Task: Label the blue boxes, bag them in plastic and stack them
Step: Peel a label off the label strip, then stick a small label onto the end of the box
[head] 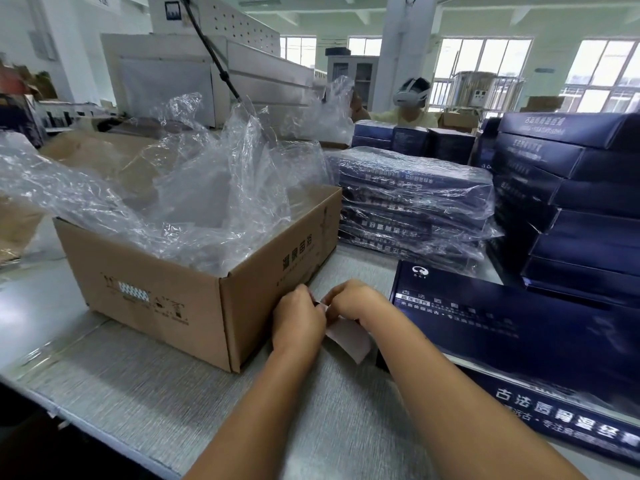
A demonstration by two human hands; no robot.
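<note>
We pinch the label sheet (346, 336) between both hands' fingers (313, 303) at its far edge over the desk (173, 393); thin and floppy, it likely peels best from a corner. The blue box (519, 334) lies just right.

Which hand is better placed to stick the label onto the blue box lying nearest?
Right, probably. Both hands pinch the small white label sheet, but the right hand sits beside the flat dark-blue printed box; the left hand lies toward the brown cardboard carton.
</note>
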